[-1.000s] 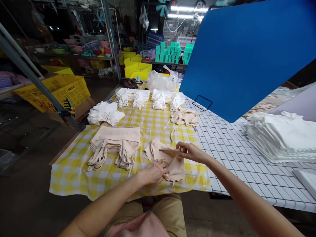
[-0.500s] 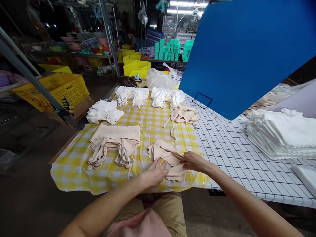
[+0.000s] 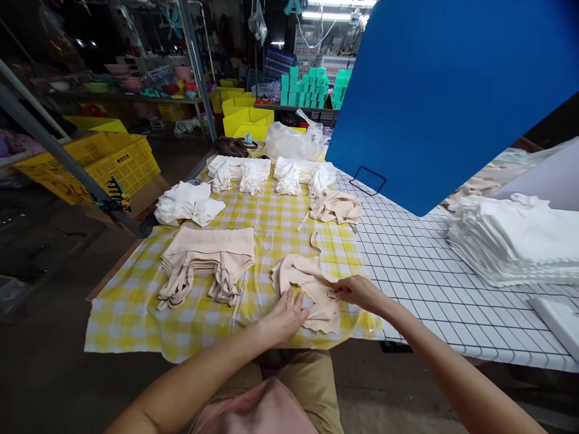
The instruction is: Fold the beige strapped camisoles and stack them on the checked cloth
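Note:
A beige garment (image 3: 312,278) with wavy edges lies loosely spread on the yellow checked cloth in front of me. My right hand (image 3: 359,292) pinches its right edge between thumb and fingers. My left hand (image 3: 288,316) rests flat at its lower left side, fingers spread and touching the fabric and the cloth. To the left is a neat stack of beige strappy tops (image 3: 210,247), their straps hanging toward me. Beyond the garment lies a curled measuring tape (image 3: 315,242), and behind that a crumpled beige pile (image 3: 335,208).
White strappy tops stand in two stacks (image 3: 239,169) at the back, with a loose white pile (image 3: 187,204) at the left. A large blue panel (image 3: 434,108) hangs over the right side. White folded fabric (image 3: 520,241) is stacked below it. A metal post (image 3: 67,150) slants at the left.
The garment's right part has been opened out flatter, its lower piece now spread beside my right hand. My left hand has hardly moved. The camera view has shifted slightly.

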Available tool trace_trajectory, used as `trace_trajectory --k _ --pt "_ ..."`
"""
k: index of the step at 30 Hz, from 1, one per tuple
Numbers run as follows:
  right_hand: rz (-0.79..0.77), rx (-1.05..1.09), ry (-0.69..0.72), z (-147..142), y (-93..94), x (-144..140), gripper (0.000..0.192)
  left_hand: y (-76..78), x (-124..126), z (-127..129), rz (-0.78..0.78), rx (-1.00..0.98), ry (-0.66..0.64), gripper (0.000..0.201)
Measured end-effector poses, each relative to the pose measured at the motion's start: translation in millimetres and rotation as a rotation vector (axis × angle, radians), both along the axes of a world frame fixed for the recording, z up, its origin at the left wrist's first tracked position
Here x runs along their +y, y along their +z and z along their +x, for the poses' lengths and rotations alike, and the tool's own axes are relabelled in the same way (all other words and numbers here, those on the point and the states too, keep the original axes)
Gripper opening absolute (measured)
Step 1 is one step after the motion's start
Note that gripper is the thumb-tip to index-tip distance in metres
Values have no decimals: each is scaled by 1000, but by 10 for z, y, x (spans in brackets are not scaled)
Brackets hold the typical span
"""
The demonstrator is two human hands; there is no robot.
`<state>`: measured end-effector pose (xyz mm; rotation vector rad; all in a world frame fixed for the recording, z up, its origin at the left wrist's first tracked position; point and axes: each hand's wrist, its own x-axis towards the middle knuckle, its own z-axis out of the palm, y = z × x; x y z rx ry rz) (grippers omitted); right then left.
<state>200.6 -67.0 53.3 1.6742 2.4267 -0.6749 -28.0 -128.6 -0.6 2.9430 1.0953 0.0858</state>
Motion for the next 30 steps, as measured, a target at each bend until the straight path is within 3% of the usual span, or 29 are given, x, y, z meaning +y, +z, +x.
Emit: trace_trajectory --k 4,7,12,18,21,24,26,30 --pt "71 -72 22 -4 -79 -68 14 20 -17 97 28 -39 76 32" --pt "147 -85 56 -18 -88 -90 17 10 -25 172 -16 -94 57 43" --pt "185 80 192 -89 -123 -88 22 19 -54 235 -2 -135 -83 21" --pt "109 197 57 -162 -165 -48 14 46 -47 204 -17 -125 -123 18" --pt "129 397 -153 -81 -109 53 13 49 -37 206 -47 -121 -125 15" --pt "171 731 -645 96 -73 163 15 77 -7 204 -125 -155 -102 17" --pt "234 785 -891 212 -92 188 20 87 45 158 -152 -236 -38 29" --pt "377 721 -1035 279 -202 68 35 27 238 -111 -106 -433 299 39"
